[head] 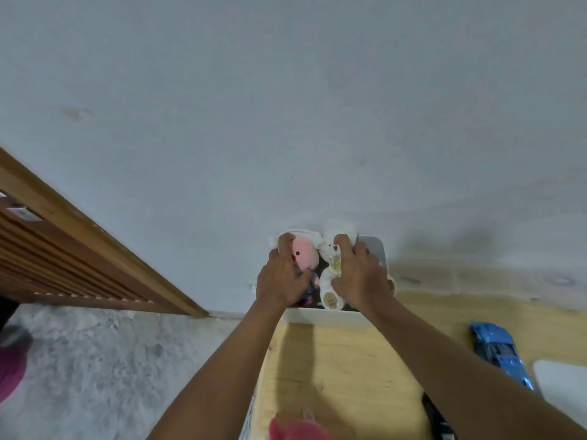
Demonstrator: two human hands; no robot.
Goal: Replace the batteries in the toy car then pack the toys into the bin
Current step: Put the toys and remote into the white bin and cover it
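A white bin [327, 317] stands at the far edge of the wooden table against the wall. My left hand [281, 281] grips a pink-faced doll [305, 257] with a white hood, held over the bin's left side. My right hand [360, 274] grips a white plush bear [330, 281] over the bin's right side. Both toys sit partly inside the bin, upright, touching each other. A blue toy car [498, 352] lies on the table to the right, apart from both hands.
The wooden table [343, 376] holds a white flat object [562, 385] at the right edge and a dark object [440, 420] near the bottom. A pink thing [295, 428] shows at the bottom. A wooden slatted frame [63, 249] stands left, above a grey floor.
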